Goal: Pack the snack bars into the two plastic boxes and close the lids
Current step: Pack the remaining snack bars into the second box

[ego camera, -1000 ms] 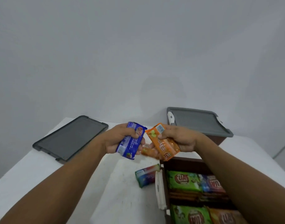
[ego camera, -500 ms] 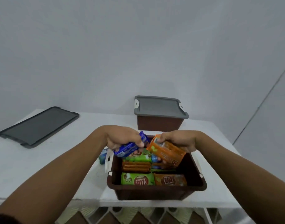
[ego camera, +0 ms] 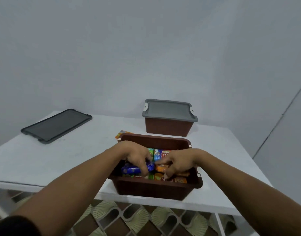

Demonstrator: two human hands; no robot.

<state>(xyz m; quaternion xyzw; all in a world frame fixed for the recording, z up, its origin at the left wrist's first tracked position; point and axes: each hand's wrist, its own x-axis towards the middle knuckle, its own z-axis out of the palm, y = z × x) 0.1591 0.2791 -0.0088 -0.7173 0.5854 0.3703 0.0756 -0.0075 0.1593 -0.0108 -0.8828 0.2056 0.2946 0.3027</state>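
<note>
An open brown plastic box stands at the table's front edge, filled with several snack bars. Both my hands are down inside it. My left hand grips a blue snack bar lying on top of the left stack. My right hand presses on an orange snack bar on the right stack. A second brown box sits behind with its grey lid on. A loose dark grey lid lies flat at the far left. One orange bar lies on the table behind the open box.
The white table ends just in front of the open box; patterned floor tiles show below. A plain wall rises behind the table.
Both hands have gone down from above the box into it, carrying the blue and orange bars onto the stacks. The camera view has shifted, so the box sits more central.
</note>
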